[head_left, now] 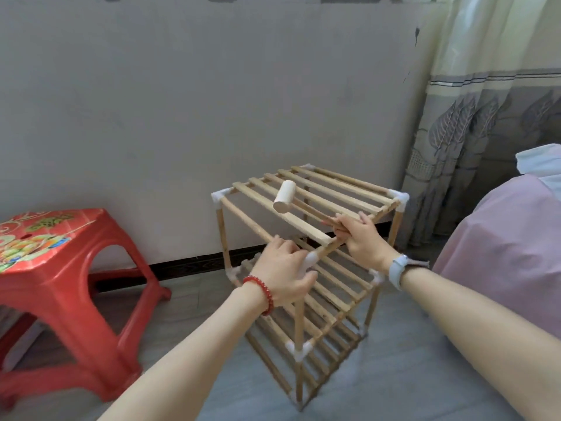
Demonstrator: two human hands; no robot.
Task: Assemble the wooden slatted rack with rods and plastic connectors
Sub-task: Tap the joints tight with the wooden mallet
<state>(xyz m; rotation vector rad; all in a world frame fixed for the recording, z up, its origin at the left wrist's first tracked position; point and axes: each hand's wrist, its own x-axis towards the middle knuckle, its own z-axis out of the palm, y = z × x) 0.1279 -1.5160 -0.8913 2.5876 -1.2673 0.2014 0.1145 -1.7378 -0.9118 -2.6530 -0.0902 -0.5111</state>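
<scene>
The rack [306, 262] stands upright on the grey floor [394, 375] near the wall [182, 117], three slatted tiers joined by white connectors. My left hand [280, 276] wraps around the near top corner connector [311, 259], fingers over the front rod [246, 217]. My right hand [359, 235] grips the handle of a small wooden mallet [284, 196], whose pale head hangs just above the top slats [318, 192]. A red stool [60, 268] sits well to the left, and a curtain [485, 117] hangs to the right.

left hand [283, 270] gripping rack [309, 238], right hand [361, 238] holding mallet [285, 196]
</scene>
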